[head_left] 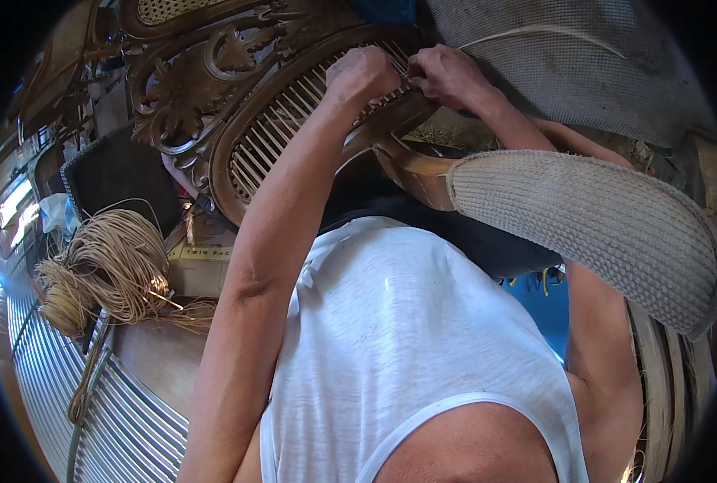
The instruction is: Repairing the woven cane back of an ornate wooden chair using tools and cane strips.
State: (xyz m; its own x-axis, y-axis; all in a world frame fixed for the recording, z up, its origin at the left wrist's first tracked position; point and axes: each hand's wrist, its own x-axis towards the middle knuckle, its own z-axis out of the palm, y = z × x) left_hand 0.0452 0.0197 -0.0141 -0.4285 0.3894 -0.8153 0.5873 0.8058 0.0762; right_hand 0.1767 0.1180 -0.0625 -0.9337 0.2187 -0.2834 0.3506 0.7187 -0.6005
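Observation:
A carved brown wooden furniture back (222, 153) stands before me, its curved frame strung with a row of parallel cane strands (271, 133). Over the strands, near the frame's upper right end, my left hand (364, 74) is closed, fingers curled downward; what it grips is hidden. Just to its right, my right hand (449, 76) pinches at the frame's inner edge. From behind that hand a long pale cane strand (543, 30) arcs off to the right, and its fingers appear closed on it. Both fingertips are partly hidden.
A woven-covered armrest (584, 217) crosses in front of my right arm. Grey mesh fabric (568, 80) spreads behind my right hand. At left lie a coiled bundle of cane (117, 262), a yellowish box (201, 262) and a ribbed metallic surface (125, 410). Another cane panel (169, 8) is at the top.

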